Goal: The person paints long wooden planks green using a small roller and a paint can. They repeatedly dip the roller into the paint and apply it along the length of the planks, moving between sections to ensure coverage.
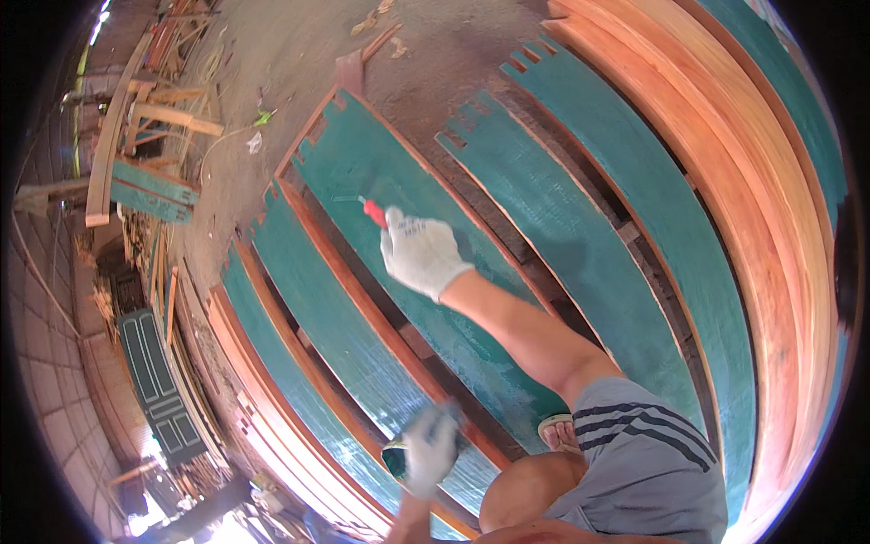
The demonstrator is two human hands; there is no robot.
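In my gloved right hand [419, 251] is a small paint roller [374, 212] with a red handle and a thin bent frame. Its end lies over a wide green-painted board [362, 159], where its head blends into the green. My right arm reaches across the boards from the lower right. Lower down, my gloved left hand [431, 451], smeared by motion, grips a small container [394, 461] with dark green paint inside. It hangs above the neighbouring green board [340, 335], near a reddish-brown wooden edge. The left fingers are partly blurred.
More green boards [562, 245] with notched ends lie side by side, dark gaps between them. Bare orange-brown timber [716, 181] is stacked at the right. My sandalled foot [559, 433] is among the boards. A dark green panelled door [159, 385] and scrap wood [172, 118] stand at the left.
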